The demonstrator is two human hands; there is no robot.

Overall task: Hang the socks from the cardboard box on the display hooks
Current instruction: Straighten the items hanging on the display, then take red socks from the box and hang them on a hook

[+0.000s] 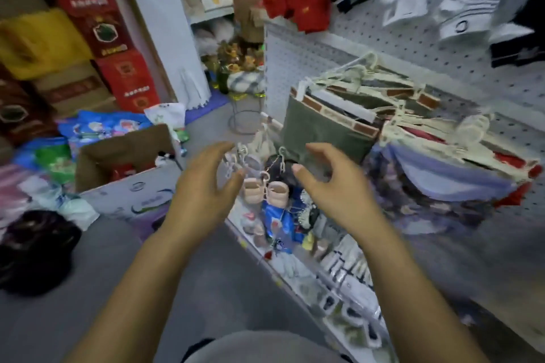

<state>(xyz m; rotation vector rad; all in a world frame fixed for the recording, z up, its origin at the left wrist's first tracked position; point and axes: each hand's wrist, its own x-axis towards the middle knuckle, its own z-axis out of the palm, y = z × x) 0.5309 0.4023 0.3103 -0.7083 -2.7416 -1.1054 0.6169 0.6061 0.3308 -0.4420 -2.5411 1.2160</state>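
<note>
Both my hands reach out in front of the sock display, empty. My left hand (206, 183) has loosely spread fingers close to a bunch of plastic hanger clips (239, 160). My right hand (327, 180) is spread too, just right of small pink socks (267, 191) and dark socks (280, 171) hanging on hooks. The cardboard box (124, 153) stands open on the floor to the left, with red and white items inside. Olive and grey packs on white hangers (330, 124) fill the pegboard hooks behind my hands.
A white pegboard wall (413, 47) carries red, white and striped socks higher up. A lower shelf (333, 268) holds small packaged goods. Red cartons (118, 68), bags and a black bundle (35, 250) crowd the grey floor at left.
</note>
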